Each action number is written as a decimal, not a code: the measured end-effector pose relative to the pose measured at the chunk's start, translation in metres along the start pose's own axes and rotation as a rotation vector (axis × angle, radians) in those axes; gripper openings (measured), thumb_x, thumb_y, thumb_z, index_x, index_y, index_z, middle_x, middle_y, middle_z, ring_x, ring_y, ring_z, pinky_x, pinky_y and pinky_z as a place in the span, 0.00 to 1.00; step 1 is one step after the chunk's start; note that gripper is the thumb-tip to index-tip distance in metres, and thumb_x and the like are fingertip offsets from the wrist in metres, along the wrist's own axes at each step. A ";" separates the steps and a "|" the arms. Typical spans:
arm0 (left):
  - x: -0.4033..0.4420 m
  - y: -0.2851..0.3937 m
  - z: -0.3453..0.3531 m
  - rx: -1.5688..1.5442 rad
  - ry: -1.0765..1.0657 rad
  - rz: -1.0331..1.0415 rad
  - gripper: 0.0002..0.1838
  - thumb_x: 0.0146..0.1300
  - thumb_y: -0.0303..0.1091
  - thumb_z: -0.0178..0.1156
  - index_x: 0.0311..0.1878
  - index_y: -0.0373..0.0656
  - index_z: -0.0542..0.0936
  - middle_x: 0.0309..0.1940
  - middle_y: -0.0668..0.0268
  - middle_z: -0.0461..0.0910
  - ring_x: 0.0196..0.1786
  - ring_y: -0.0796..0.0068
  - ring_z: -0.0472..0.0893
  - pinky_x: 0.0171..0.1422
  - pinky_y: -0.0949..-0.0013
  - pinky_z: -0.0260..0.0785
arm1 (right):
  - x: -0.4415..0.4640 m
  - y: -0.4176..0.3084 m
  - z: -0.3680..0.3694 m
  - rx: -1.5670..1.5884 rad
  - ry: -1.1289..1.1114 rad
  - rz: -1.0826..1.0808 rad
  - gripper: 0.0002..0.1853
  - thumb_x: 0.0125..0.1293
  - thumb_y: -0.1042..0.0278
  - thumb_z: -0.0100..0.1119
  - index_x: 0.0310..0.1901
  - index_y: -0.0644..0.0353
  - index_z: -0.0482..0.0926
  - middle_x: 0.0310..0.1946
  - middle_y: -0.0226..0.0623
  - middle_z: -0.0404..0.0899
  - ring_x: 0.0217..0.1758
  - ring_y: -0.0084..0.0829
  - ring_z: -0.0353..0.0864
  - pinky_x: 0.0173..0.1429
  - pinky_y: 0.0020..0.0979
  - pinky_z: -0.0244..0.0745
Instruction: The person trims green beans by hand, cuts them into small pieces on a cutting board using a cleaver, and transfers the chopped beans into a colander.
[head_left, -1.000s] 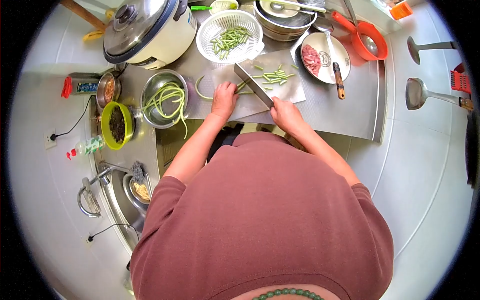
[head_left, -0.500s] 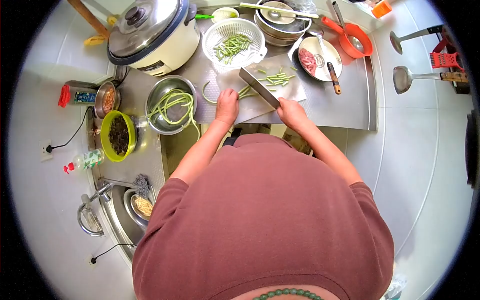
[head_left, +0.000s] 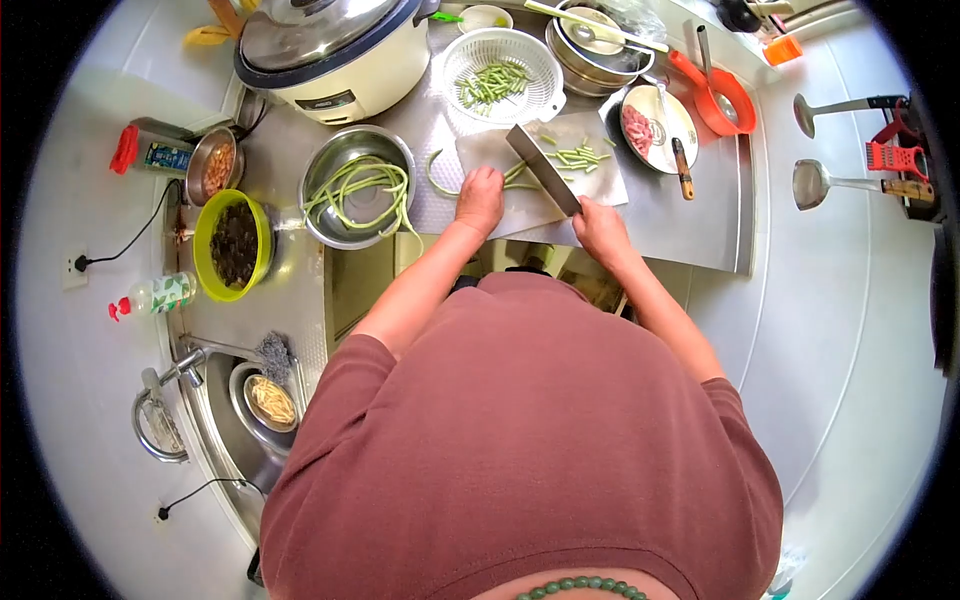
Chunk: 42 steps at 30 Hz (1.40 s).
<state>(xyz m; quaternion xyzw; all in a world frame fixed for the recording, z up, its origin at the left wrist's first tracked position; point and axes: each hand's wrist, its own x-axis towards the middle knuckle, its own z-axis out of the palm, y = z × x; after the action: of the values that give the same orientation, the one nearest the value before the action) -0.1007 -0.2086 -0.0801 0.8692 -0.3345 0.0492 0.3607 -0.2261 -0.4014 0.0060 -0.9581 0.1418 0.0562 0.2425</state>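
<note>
My right hand [head_left: 603, 228] grips the handle of a cleaver [head_left: 545, 172], its broad blade slanting up and left over the cutting board [head_left: 600, 187]. My left hand [head_left: 481, 200] is closed on long green beans [head_left: 438, 178], whose tail curls out to its left and whose other ends reach the blade. Right of the blade lie short cut bean pieces [head_left: 580, 158] on the board. Behind it, a white plastic colander [head_left: 545, 85] holds more cut pieces. A steel bowl [head_left: 322, 157] of whole long beans stands to the left, one bean hanging over its rim.
A plate [head_left: 655, 150] with pink meat pieces and a knife [head_left: 683, 170] lies right of the board. A large cooker [head_left: 370, 75] stands back left. Along the left are a yellow-green bowl [head_left: 203, 250] of dark food and a sink [head_left: 222, 400]. Utensils hang on the right wall.
The whole view has shifted slightly. My hands stay on the beans and the cleaver, and the blade remains across the beans. Little else differs.
</note>
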 end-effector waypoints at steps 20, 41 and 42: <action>0.003 0.004 0.008 0.018 0.032 -0.058 0.02 0.52 0.23 0.56 0.29 0.41 0.76 0.31 0.56 0.74 0.39 0.51 0.74 0.47 0.55 0.70 | -0.015 -0.007 -0.014 0.178 -0.113 0.005 0.09 0.60 0.69 0.53 0.40 0.63 0.74 0.27 0.56 0.79 0.34 0.58 0.79 0.40 0.53 0.74; 0.007 0.003 0.003 0.055 -0.069 -0.035 0.04 0.52 0.23 0.54 0.30 0.39 0.77 0.33 0.55 0.75 0.40 0.51 0.75 0.47 0.55 0.71 | 0.006 -0.017 -0.006 0.020 -0.207 -0.044 0.06 0.63 0.73 0.45 0.39 0.66 0.70 0.27 0.61 0.78 0.35 0.62 0.79 0.40 0.56 0.74; 0.007 0.003 0.003 0.054 -0.065 -0.033 0.04 0.52 0.23 0.54 0.30 0.39 0.77 0.32 0.55 0.75 0.40 0.51 0.75 0.47 0.55 0.71 | 0.005 -0.016 -0.003 0.019 -0.198 -0.047 0.06 0.63 0.73 0.45 0.39 0.65 0.70 0.27 0.61 0.78 0.35 0.61 0.79 0.40 0.56 0.74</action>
<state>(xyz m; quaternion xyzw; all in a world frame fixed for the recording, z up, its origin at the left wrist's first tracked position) -0.0979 -0.2161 -0.0787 0.8851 -0.3304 0.0240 0.3268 -0.2162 -0.3909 0.0149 -0.9485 0.0950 0.1434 0.2659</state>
